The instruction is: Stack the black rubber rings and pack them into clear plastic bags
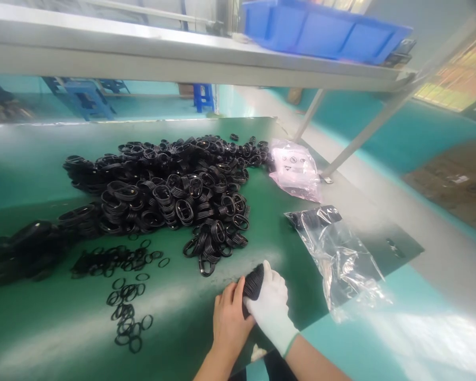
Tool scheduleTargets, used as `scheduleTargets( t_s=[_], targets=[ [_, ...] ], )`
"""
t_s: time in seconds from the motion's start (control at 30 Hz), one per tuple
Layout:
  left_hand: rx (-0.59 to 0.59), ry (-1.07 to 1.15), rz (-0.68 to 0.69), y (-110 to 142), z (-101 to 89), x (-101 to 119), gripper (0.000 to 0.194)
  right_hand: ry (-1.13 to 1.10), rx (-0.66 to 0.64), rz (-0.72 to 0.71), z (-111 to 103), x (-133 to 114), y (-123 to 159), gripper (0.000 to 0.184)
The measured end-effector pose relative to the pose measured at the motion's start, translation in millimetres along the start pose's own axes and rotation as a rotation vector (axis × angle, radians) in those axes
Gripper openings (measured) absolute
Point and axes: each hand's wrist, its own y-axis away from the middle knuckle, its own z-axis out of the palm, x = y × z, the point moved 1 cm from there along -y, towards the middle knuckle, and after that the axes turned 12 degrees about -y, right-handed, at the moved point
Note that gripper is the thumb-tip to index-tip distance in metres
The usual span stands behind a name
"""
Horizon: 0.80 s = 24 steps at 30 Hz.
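Between my two hands is a bundle of black coiled cables (254,282), its ridged loops packed side by side. My bare left hand (232,315) wraps its left side, fingers pressed along it. On the other side my right hand (273,301), in a white glove, grips the bundle. Just beyond them, a small heap of coiled cables (212,241) lies in front of a much larger pile of black coiled cables (170,180). Thin black rings (129,301), looking like rubber bands, lie scattered left of my hands, with a denser cluster (115,259) behind.
A clear plastic bag (337,259) with dark contents at its far end overhangs the right edge of the green table (182,317). Behind it sits a pinkish printed bag (295,169). A shelf (182,61) crosses above, bearing a blue bin (321,29); a slanted post (365,127) supports it.
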Motion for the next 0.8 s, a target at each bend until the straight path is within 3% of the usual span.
scheduleTargets(
  t_s=[0.13, 0.23, 0.3, 0.43, 0.53, 0.6, 0.7, 0.8],
  targets=[
    [-0.075, 0.18, 0.056, -0.1, -36.2, 15.6, 0.075, -0.311, -0.167, 0.225, -47.8, 14.7, -0.2, 0.094],
    [-0.074, 0.272, 0.046, -9.3, -50.2, 47.5, 0.049, -0.558, -0.21, 0.344, -102.1, 56.8, 7.9, 0.093],
    [-0.04, 0.254, 0.124, -16.9, -42.9, 89.7, 0.035, -0.597, -0.174, 0.396, -139.6, 97.6, 18.6, 0.089],
    [0.058, 0.08, 0.572, -21.8, 8.2, 202.3, 0.037, -0.637, -0.089, 0.474, -197.4, 187.5, 43.2, 0.086],
    [0.184, -0.177, 0.731, -28.7, 55.1, 258.3, 0.05, -0.756, -0.131, 0.457, -219.7, 242.4, 50.0, 0.089],
    [0.215, -0.313, 0.711, -38.3, 73.2, 271.7, 0.035, -0.79, -0.203, 0.426, -227.1, 265.9, 46.2, 0.089],
    [0.125, -0.359, 0.623, -50.6, 68.3, 275.3, 0.016, -0.781, -0.303, 0.305, -231.8, 277.3, 29.2, 0.089],
    [0.017, -0.239, 0.507, -54.2, 38.5, 284.1, 0.02, -0.76, -0.401, 0.107, -233.5, 266.3, 1.3, 0.094]
  ],
)
